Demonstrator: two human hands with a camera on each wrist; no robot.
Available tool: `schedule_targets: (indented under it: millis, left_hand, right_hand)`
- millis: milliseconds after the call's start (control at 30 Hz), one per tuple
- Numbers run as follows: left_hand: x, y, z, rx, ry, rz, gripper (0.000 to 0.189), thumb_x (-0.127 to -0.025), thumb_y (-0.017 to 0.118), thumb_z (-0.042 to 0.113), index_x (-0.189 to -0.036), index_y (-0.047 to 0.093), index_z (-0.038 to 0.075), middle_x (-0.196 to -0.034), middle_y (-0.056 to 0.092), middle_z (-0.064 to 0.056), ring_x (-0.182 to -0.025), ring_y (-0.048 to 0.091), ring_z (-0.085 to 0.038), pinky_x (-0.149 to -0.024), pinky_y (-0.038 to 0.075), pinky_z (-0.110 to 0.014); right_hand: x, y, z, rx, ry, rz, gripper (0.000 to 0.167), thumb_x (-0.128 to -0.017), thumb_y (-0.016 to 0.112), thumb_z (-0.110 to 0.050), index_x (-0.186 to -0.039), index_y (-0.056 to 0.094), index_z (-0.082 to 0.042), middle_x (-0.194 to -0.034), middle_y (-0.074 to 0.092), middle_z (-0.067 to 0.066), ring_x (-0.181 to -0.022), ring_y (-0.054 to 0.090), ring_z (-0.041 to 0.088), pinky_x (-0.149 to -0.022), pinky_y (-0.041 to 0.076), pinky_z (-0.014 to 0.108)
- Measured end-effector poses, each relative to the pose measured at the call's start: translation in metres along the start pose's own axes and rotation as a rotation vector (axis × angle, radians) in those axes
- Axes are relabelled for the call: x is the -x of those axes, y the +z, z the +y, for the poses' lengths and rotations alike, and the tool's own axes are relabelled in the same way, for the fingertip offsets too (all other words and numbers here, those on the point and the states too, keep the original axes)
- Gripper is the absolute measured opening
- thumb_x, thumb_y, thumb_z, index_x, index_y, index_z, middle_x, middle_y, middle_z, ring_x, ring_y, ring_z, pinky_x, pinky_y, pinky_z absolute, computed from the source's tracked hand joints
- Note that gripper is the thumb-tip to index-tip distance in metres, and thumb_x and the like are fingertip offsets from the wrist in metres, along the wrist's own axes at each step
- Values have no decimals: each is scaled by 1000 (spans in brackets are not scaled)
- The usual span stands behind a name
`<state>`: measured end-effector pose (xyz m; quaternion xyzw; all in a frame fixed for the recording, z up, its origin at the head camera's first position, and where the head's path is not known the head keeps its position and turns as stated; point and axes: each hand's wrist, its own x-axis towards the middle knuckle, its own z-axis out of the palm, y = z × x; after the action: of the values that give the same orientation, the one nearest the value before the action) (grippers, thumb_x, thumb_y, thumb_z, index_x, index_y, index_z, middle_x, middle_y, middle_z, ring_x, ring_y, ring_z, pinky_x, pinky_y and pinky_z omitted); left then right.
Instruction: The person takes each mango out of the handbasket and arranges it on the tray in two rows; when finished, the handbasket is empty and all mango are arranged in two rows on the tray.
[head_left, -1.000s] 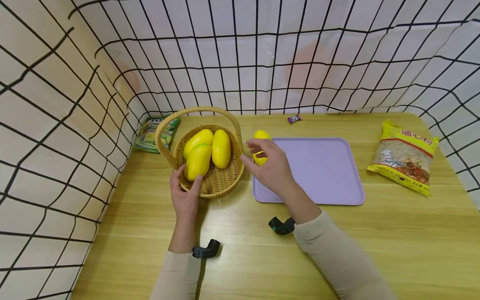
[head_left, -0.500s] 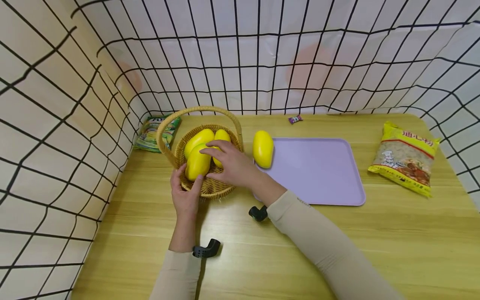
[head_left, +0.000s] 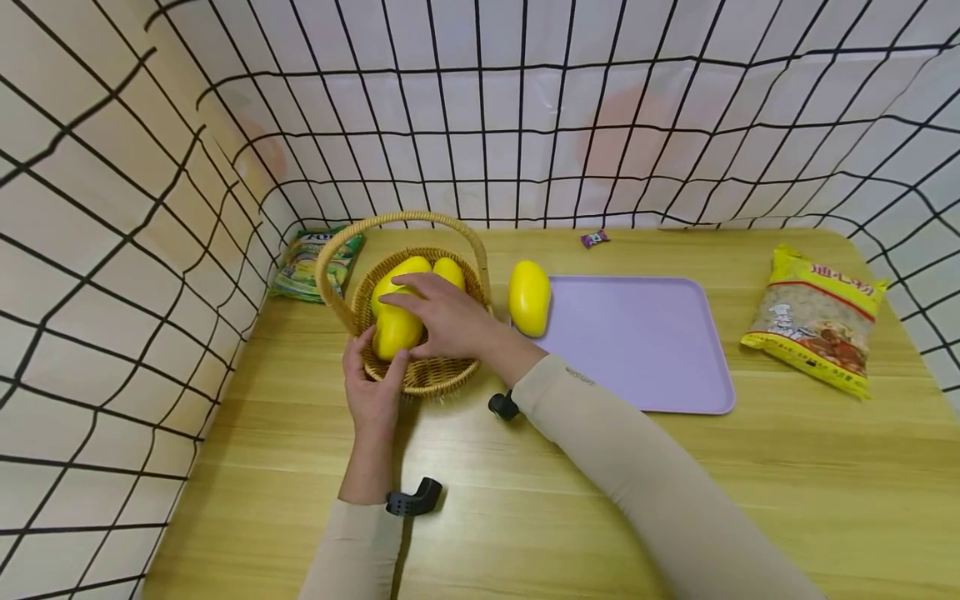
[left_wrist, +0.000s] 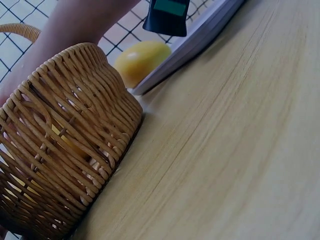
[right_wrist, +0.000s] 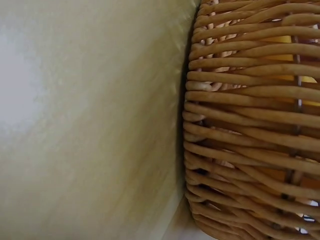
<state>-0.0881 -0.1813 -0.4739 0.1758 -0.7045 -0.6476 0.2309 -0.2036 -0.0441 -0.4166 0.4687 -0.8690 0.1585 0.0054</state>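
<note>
A wicker basket (head_left: 442,379) with a tall arched handle stands on the table and holds three yellow mangoes. My left hand (head_left: 371,396) grips its near-left rim, the thumb along the front. Reaching into the basket, my right hand (head_left: 450,321) curls its fingers over the top of the nearest mango (head_left: 395,335), thumb at its lower right side. Behind lie a second mango (head_left: 401,273) and a third mango (head_left: 450,271), partly hidden by that hand. Both wrist views show mostly the woven basket wall (right_wrist: 250,110). One more mango (head_left: 529,298) lies on the left edge of a lilac tray (head_left: 637,342).
A green packet (head_left: 311,267) lies behind the basket on the left. At the back is a small purple wrapped candy (head_left: 595,238). A yellow-and-clear food bag (head_left: 817,321) lies to the right of the tray. Black-lined white sheeting (head_left: 517,117) encloses the table's back and sides.
My right hand has let go of the mango at the tray, moved left into the basket and closed over the nearest mango there. My left hand stays on the rim.
</note>
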Motion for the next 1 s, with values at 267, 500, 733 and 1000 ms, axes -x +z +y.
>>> schedule_targets:
  millis: [267, 500, 733, 1000]
  left_hand:
    - [2, 1, 1, 1, 6, -3, 53, -86, 78, 10, -137, 60, 9, -160, 39, -11, -157, 20, -28, -129, 15, -50]
    - [2, 1, 0, 5, -4, 0, 54, -86, 77, 9, -137, 60, 8, -160, 39, -12, -157, 18, -28, -129, 13, -51]
    - [1, 0, 0, -19, 1, -3, 54, -86, 77, 10, -137, 60, 9, -160, 38, -12, -157, 18, -29, -129, 14, -52]
    - [0, 0, 0, -21, 8, -12, 53, -87, 77, 11, -137, 60, 9, -160, 39, -11, -157, 18, -28, -129, 13, -52]
  right_hand:
    - [-2, 3, 0, 47, -11, -6, 85, -83, 80, -53, -155, 44, -26, -162, 36, 8, -149, 33, 24, -128, 22, 41]
    - [-4, 5, 1, 62, -14, -10, 87, -82, 80, -55, -155, 43, -26, -162, 36, 8, -149, 34, 25, -128, 21, 40]
    - [-3, 5, 2, 66, -29, -17, 84, -84, 78, -56, -155, 45, -27, -162, 39, 7, -149, 35, 23, -129, 21, 42]
    - [-5, 7, 4, 71, -29, -16, 80, -85, 77, -56, -153, 47, -25, -161, 40, 5, -149, 36, 22, -129, 20, 41]
